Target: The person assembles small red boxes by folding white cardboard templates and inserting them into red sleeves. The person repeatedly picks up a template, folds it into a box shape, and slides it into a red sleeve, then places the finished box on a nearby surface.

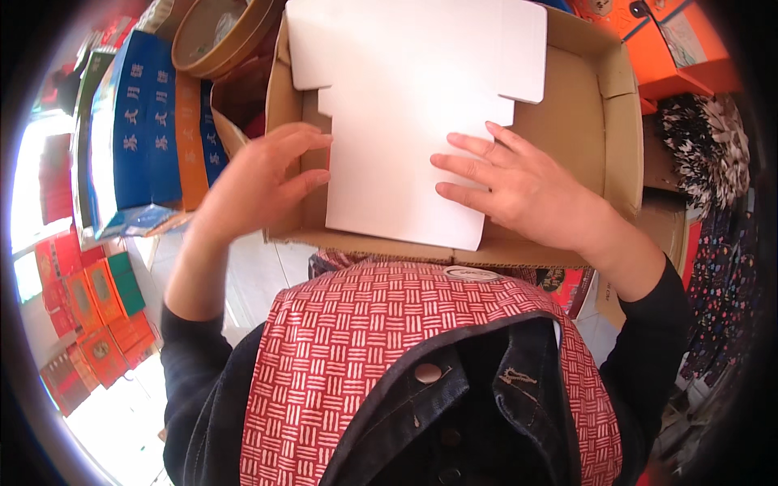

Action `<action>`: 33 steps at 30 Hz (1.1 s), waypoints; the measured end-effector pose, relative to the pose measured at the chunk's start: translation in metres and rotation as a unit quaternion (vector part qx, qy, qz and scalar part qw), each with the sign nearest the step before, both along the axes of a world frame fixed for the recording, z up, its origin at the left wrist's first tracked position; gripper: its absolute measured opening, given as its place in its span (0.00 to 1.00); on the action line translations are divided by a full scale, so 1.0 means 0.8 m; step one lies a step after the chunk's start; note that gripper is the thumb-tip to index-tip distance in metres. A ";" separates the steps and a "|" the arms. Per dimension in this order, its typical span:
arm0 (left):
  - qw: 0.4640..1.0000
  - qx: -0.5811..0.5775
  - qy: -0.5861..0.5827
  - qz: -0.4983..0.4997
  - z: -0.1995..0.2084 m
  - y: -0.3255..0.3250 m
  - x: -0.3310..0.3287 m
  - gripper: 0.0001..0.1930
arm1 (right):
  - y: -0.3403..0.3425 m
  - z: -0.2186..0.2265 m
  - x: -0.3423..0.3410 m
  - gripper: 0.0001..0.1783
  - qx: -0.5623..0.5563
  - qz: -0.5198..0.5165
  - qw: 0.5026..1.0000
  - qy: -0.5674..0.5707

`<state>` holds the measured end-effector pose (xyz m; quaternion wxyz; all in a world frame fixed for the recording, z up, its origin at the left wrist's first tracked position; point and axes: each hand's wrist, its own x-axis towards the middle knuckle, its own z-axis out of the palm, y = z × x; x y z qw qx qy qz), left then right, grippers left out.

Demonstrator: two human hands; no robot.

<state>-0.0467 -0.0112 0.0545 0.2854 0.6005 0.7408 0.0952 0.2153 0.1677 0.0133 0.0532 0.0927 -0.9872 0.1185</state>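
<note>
White flat carton blank (409,121) lies inside the open cardboard tray (604,121), long axis 6 to 12 o'clock, tabbed end toward 12. Left hand (259,182) at 9 o'clock, fingers spread on its edge; right hand (519,190) at 3 o'clock, fingers flat, pressing it.

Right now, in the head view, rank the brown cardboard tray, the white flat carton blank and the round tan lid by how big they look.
1. Brown cardboard tray, the largest.
2. White flat carton blank, lying in the tray under both hands.
3. Round tan lid, the smallest, though the frame's edge cuts it off.
</note>
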 end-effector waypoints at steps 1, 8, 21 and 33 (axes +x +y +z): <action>0.998 -0.017 -0.033 0.059 -0.007 -0.010 0.010 0.21 | -0.005 -0.006 -0.002 0.15 0.034 0.031 0.999 0.012; 0.980 0.172 -0.018 -0.104 -0.025 -0.039 0.021 0.21 | 0.010 -0.020 0.001 0.17 -0.131 -0.017 0.985 0.109; 0.963 0.103 -0.237 -0.077 -0.027 -0.029 0.032 0.07 | -0.025 0.052 -0.053 0.15 -0.449 -0.108 0.823 -0.331; 0.961 0.088 -0.254 -0.072 -0.034 -0.031 0.028 0.08 | -0.017 0.013 -0.079 0.16 -0.498 -0.095 0.747 -0.429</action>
